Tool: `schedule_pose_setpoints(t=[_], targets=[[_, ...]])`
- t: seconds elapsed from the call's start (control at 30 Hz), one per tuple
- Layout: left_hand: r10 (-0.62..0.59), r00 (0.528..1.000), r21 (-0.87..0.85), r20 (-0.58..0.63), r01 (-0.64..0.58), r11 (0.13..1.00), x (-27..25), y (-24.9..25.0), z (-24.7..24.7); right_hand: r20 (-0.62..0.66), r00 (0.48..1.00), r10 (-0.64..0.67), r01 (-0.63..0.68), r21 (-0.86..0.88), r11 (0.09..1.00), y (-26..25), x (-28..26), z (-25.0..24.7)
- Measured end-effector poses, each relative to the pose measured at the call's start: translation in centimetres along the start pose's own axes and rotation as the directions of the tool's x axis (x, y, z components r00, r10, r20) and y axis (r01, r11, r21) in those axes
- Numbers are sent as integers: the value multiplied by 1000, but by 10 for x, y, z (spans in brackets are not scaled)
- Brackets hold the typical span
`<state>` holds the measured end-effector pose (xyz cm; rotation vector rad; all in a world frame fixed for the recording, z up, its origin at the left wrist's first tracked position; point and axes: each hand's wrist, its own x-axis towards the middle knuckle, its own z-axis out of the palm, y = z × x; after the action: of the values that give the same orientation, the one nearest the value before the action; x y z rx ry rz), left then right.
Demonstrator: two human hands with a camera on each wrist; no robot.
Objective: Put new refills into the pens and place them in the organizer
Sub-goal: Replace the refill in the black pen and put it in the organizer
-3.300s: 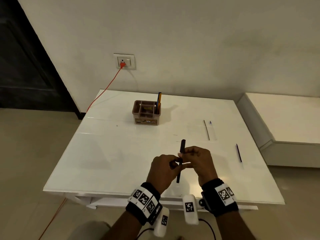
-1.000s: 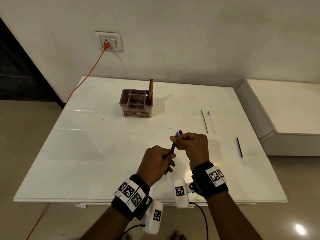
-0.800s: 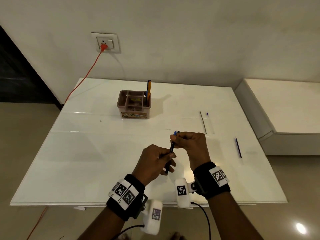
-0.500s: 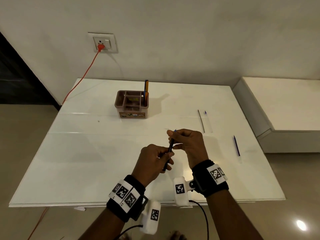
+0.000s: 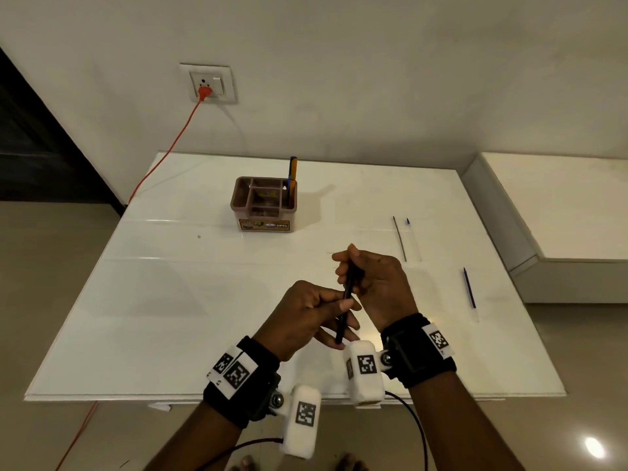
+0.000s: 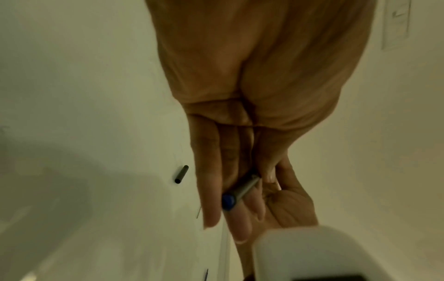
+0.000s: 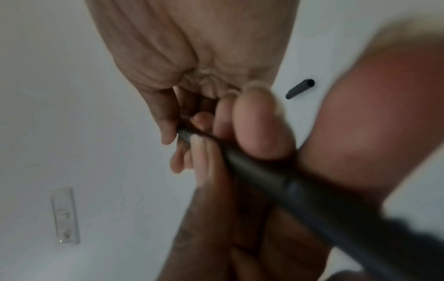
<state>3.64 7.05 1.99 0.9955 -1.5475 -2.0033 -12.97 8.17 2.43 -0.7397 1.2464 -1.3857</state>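
Above the front middle of the white table point(image 5: 170, 300), both hands hold one black pen point(image 5: 347, 297) tilted nearly upright. My left hand point(image 5: 339, 309) grips its lower barrel. My right hand point(image 5: 353, 266) pinches its upper end and hides the tip. In the left wrist view the pen's point(image 6: 245, 188) lower end shows a blue plug between my fingers. The right wrist view has the barrel point(image 7: 264, 175) running under my thumb. A loose black cap point(image 6: 181, 174) point(image 7: 300, 88) lies on the table. The brown organizer point(image 5: 265, 203) at the back holds a blue-and-orange pen point(image 5: 293, 173).
Three refills lie on the right of the table: a dark one point(image 5: 399, 237), a clear one with a blue tip point(image 5: 413, 239) and a blue one point(image 5: 469, 288). An orange cable point(image 5: 170, 147) runs from the wall socket point(image 5: 207, 85). A white ledge point(image 5: 560, 205) adjoins the right side.
The blue tip that stuck out above my right hand's fingers is now covered by them. Both hands keep their hold on the pen in about the same place.
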Motion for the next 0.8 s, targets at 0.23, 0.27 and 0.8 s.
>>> schedule_pose_setpoints(t=[0.23, 0.27, 0.8], targets=[[13, 979, 148, -205, 17, 989, 7, -12, 0, -232, 969, -83, 35, -203, 978, 13, 5, 4], [5, 979, 150, -203, 26, 988, 7, -13, 0, -248, 965, -87, 38, -195, 980, 14, 6, 4], [-45, 985, 92, -169, 61, 994, 6, -11, -1, -233, 970, -70, 21, -207, 978, 12, 6, 3]])
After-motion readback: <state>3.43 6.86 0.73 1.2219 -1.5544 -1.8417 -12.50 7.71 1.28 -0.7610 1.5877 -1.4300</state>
